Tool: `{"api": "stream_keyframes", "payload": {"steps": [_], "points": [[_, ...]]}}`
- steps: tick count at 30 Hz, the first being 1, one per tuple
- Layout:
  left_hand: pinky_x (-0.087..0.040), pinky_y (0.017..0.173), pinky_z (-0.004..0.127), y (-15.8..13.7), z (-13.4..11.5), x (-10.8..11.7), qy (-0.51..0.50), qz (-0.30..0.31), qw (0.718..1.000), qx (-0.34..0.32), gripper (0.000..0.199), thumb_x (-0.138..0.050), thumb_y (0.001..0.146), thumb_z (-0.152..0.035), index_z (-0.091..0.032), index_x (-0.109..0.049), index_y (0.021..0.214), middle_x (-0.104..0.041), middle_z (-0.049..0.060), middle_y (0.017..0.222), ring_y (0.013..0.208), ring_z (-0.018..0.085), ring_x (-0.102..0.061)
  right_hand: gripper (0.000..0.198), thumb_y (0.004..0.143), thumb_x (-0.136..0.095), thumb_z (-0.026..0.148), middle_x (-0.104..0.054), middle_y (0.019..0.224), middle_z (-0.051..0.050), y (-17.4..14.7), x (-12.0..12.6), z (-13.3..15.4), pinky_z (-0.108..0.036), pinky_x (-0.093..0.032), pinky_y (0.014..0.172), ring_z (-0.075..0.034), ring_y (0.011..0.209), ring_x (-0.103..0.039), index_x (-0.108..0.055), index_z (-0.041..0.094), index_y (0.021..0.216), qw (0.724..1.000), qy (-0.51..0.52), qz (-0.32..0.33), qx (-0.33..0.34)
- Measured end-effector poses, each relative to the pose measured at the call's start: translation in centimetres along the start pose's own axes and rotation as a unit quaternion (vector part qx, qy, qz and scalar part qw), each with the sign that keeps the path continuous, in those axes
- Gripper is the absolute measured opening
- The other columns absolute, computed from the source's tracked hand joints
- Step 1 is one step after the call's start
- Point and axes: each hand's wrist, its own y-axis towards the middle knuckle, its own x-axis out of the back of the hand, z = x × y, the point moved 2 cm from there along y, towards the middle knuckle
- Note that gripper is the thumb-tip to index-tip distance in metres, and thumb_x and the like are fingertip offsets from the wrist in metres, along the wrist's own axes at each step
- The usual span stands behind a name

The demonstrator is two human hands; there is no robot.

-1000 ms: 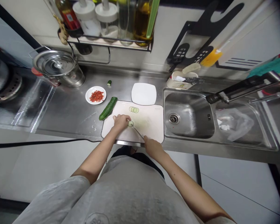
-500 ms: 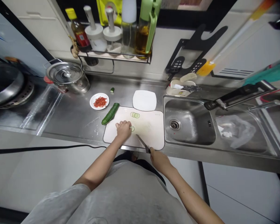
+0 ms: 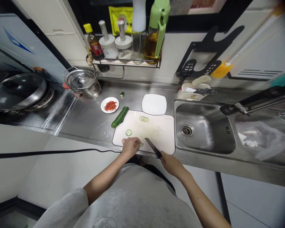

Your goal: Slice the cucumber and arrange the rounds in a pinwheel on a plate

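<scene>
Cucumber slice (image 3: 141, 144) — pinched by the left hand (image 3: 130, 147); right hand (image 3: 171, 163) — curled closely round the knife (image 3: 153, 148).

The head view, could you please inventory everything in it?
Board: 1, white, centre
Knife: 1, dark, over board
Cucumber: 1, green, board's left edge
Slices: 4, pale green, on board
Cucumber piece: 1, green, board's front
Dish: 1, white, left of cucumber
Red bits: many, red, in dish
Cucumber end: 1, green, beyond dish
Plate: 1, white, behind board
Pot: 1, silver, back left
Pan: 1, dark, far left
Sink: 1, silver, right
Bag: 1, clear, sink's right
Faucet: 1, black, above sink
Caddy: 1, cream, behind sink
Bottles and jars: 5, mixed, shelf
Left hand: 1, bare, touching cucumber piece
Right hand: 1, bare, holding knife
Shirt: 1, grey, bottom
</scene>
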Motion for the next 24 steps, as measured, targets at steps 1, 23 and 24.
{"api": "stream_keyframes", "payload": {"steps": [1, 23, 24], "points": [[-0.027, 0.084, 0.036, -0.3, 0.3, 0.0, -0.003, -0.001, 1.0, 0.003, 0.009, -0.057, 0.083, -0.024, -0.026, -0.066, 0.085, -0.071, -0.001, 0.091, 0.096, 0.02, -0.059, 0.031, 0.093, -0.032, 0.02, -0.067, 0.103, -0.01, 0.1, -0.1, -0.1, -0.026, -0.033, 0.065, -0.022, 0.093, -0.063, -0.051, 0.018, 0.117, 1.0, -0.001, -0.002, 0.0], [-0.029, 0.087, 0.04, 4.2, 4.8, 2.5, 0.031, -0.143, 0.983, 0.109, 0.018, -0.055, 0.083, -0.025, -0.026, -0.069, 0.095, -0.067, 0.007, 0.108, 0.106, 0.026, -0.054, 0.033, 0.091, -0.032, 0.02, -0.067, 0.103, -0.009, 0.7, -0.5, -1.3, -0.026, -0.036, 0.067, -0.022, 0.094, -0.063, -0.054, 0.02, 0.115, 0.998, 0.053, -0.025, 0.03], [-0.029, 0.087, 0.04, 4.2, 4.6, 2.4, 0.023, -0.151, 0.983, 0.105, 0.018, -0.055, 0.083, -0.026, -0.026, -0.069, 0.094, -0.067, 0.006, 0.109, 0.106, 0.025, -0.054, 0.031, 0.091, -0.032, 0.02, -0.067, 0.103, -0.008, 0.7, -0.5, -1.4, -0.026, -0.036, 0.067, -0.022, 0.093, -0.063, -0.055, 0.02, 0.112, 0.997, 0.059, -0.028, 0.035]]}}
